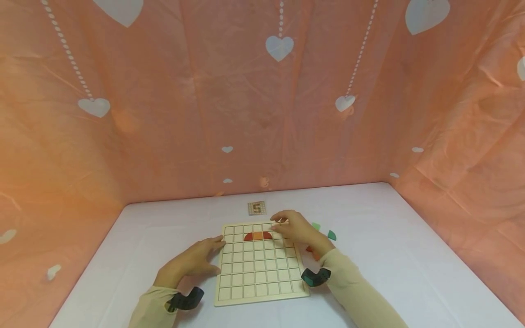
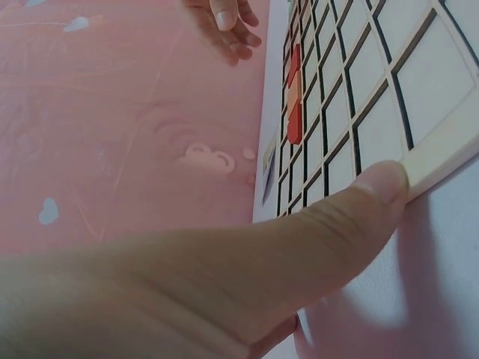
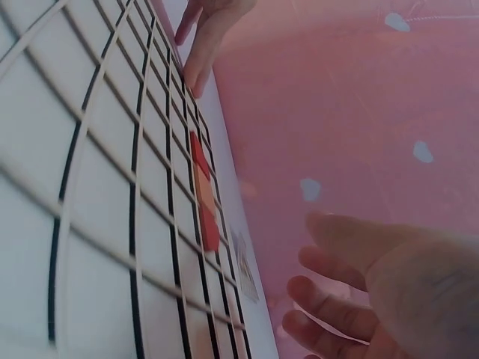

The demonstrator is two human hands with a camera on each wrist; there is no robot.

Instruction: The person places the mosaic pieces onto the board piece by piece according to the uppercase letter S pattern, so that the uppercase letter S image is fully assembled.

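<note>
Board (image 1: 249,279) lies on the white worktop (image 1: 357,209), straight ahead of the person, so both hands can get at it. At its nine o'clock edge is the left hand (image 1: 194,257), its grip spread wide, thumb well apart from the fingertips, both touching the rim without closing on anything; probably this steadies the board against sliding. The right hand (image 1: 297,226) hangs over the board's corner between one and two o'clock, its grip loosely bent and partly open, and the wrist views show nothing in it. Towards the board's twelve o'clock, in the second row from the far edge, an orange square (image 1: 257,236) sits between two red pieces (image 1: 248,237), whose rounded corners face outward, making a short bar with tidy ends. Beyond them, off the board at twelve o'clock, the card (image 1: 256,208) shows a brown figure on a grid; it seems put there to be read without being covered. Loose pieces lie at two o'clock, light green (image 1: 316,226) and dark green (image 1: 331,235) among them, apparently within easy reach of the right hand; red and orange ones (image 1: 316,256) are partly hidden by that forearm.
</note>
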